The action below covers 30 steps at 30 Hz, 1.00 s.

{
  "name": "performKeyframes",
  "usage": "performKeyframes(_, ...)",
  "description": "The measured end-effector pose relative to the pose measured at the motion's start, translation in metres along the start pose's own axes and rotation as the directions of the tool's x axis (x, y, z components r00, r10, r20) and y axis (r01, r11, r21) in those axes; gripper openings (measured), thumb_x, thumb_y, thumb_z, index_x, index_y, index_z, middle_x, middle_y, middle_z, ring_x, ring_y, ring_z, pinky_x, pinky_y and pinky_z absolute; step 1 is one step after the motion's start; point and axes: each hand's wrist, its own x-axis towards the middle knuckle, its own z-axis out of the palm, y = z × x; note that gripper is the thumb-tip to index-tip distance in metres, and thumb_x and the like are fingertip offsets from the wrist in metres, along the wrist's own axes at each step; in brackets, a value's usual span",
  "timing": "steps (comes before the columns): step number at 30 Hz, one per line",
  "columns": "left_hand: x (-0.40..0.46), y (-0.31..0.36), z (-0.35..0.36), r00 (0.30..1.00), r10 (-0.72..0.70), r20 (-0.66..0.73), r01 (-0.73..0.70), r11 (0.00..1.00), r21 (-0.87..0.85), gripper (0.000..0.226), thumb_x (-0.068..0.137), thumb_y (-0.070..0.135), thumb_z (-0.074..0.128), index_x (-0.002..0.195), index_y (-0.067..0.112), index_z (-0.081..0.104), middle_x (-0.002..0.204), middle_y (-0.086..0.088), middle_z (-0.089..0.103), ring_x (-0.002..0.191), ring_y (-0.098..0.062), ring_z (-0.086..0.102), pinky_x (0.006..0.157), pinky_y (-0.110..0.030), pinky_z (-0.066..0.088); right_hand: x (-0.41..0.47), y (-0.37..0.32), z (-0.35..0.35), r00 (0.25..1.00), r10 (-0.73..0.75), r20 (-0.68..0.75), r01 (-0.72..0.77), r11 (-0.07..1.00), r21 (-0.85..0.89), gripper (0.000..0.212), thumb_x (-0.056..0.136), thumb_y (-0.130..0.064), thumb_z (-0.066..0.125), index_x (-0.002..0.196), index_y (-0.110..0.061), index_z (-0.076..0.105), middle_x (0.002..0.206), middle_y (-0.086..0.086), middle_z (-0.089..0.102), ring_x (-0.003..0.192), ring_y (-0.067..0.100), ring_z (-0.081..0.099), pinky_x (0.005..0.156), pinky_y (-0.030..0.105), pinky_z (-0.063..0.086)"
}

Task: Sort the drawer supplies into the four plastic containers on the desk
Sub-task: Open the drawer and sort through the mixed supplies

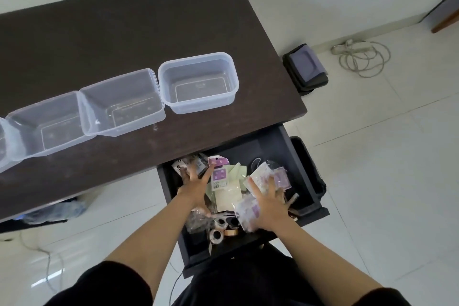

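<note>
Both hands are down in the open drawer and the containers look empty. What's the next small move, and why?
Probably close the right hand on the clear packets under it and lift them to the nearest container. Both hands lie spread on the supplies, the left hand holding nothing clearly, and every visible container is empty, so sorting has not begun.

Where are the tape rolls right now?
In the head view, the tape rolls lie at the near end of the open drawer, between the left hand and right hand.
</note>
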Motion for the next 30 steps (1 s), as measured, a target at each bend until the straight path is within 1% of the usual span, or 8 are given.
performKeyframes(3, 0.006, 0.001, 0.01, 0.998, 0.014, -0.054, -0.008, 0.994, 0.109, 0.137, 0.058, 0.043, 0.086, 0.137, 0.051, -0.025, 0.15, -0.018, -0.033, 0.138, -0.053, -0.018, 0.093, -0.052, 0.051, 0.005, -0.001, -0.003, 1.0, -0.024, 0.016, 0.024, 0.999, 0.042, 0.082, 0.084, -0.03, 0.053, 0.139, -0.061, 0.0, 0.157, 0.008, -0.021, 0.139, 0.05, 0.006, 0.104, 0.071, 0.024)
performKeyframes(5, 0.005, -0.001, 0.015, 0.996, 0.022, -0.082, -0.01, 0.99, 0.143, 0.126, 0.063, 0.046, 0.083, 0.141, 0.052, -0.016, 0.153, -0.014, -0.031, 0.14, -0.05, -0.017, 0.089, -0.049, 0.054, 0.007, 0.0, -0.006, 0.999, -0.05, -0.006, 0.05, 0.997, 0.059, 0.076, 0.08, -0.036, 0.057, 0.137, -0.059, 0.013, 0.156, 0.007, -0.011, 0.134, 0.047, 0.019, 0.099, 0.057, 0.04)
performKeyframes(7, 0.004, -0.004, 0.016, 0.995, 0.031, -0.095, -0.016, 0.989, 0.149, 0.117, 0.065, 0.046, 0.081, 0.143, 0.052, -0.006, 0.155, -0.01, -0.023, 0.142, -0.047, -0.014, 0.089, -0.047, 0.055, 0.009, 0.002, -0.011, 0.994, -0.093, -0.052, 0.096, 0.994, 0.049, 0.064, 0.082, -0.037, 0.058, 0.135, -0.052, 0.026, 0.153, 0.007, 0.005, 0.129, 0.042, 0.027, 0.091, 0.05, 0.047)
performKeyframes(13, -0.007, -0.01, 0.022, 0.983, 0.05, -0.175, -0.031, 0.994, 0.106, 0.083, 0.077, 0.041, 0.073, 0.144, 0.045, 0.024, 0.153, -0.007, 0.015, 0.14, -0.038, 0.017, 0.098, -0.047, 0.048, 0.019, 0.011, -0.017, 0.99, -0.123, -0.073, 0.131, 0.984, 0.118, 0.056, 0.077, -0.014, 0.064, 0.127, -0.036, 0.051, 0.135, 0.004, 0.036, 0.114, 0.029, 0.048, 0.083, 0.034, 0.05)
performKeyframes(18, -0.01, -0.012, 0.026, 0.974, 0.028, -0.223, -0.047, 0.996, -0.081, 0.056, 0.082, 0.026, 0.068, 0.133, 0.035, 0.049, 0.147, -0.008, 0.027, 0.112, -0.031, 0.056, 0.091, -0.038, 0.051, 0.015, 0.014, -0.021, 0.982, -0.117, -0.148, 0.15, 0.962, 0.23, 0.044, 0.076, -0.006, 0.055, 0.116, -0.025, 0.061, 0.11, 0.006, 0.051, 0.091, 0.03, 0.058, 0.069, 0.03, 0.046)
performKeyframes(23, -0.02, -0.008, 0.024, 0.943, 0.0, -0.332, -0.073, 0.976, -0.207, 0.032, 0.086, 0.014, 0.058, 0.116, 0.022, 0.064, 0.116, -0.008, 0.06, 0.099, -0.027, 0.061, 0.078, -0.029, 0.048, 0.006, 0.017, -0.029, 0.952, -0.141, -0.273, 0.198, 0.961, 0.195, 0.029, 0.075, -0.007, 0.058, 0.101, -0.016, 0.064, 0.095, 0.007, 0.058, 0.082, 0.029, 0.061, 0.064, 0.03, 0.049)
performKeyframes(27, -0.034, -0.005, 0.022, 0.91, -0.023, -0.415, -0.092, 0.963, -0.254, 0.02, 0.087, 0.016, 0.056, 0.103, 0.014, 0.068, 0.104, -0.009, 0.063, 0.092, -0.029, 0.062, 0.072, -0.031, 0.049, -0.005, 0.018, -0.033, 0.908, -0.095, -0.408, 0.215, 0.942, 0.259, 0.02, 0.088, -0.017, 0.059, 0.106, -0.016, 0.066, 0.096, 0.007, 0.061, 0.078, 0.021, 0.057, 0.063, 0.025, 0.041)
performKeyframes(30, -0.045, -0.006, 0.022, 0.881, -0.053, -0.47, -0.115, 0.94, -0.322, 0.025, 0.085, 0.009, 0.054, 0.107, 0.013, 0.067, 0.108, -0.009, 0.062, 0.091, -0.028, 0.062, 0.071, -0.031, 0.05, -0.017, 0.016, -0.036, 0.866, -0.077, -0.493, 0.251, 0.921, 0.298, 0.022, 0.087, -0.013, 0.06, 0.108, -0.013, 0.066, 0.098, 0.007, 0.063, 0.08, 0.022, 0.059, 0.065, 0.025, 0.043)
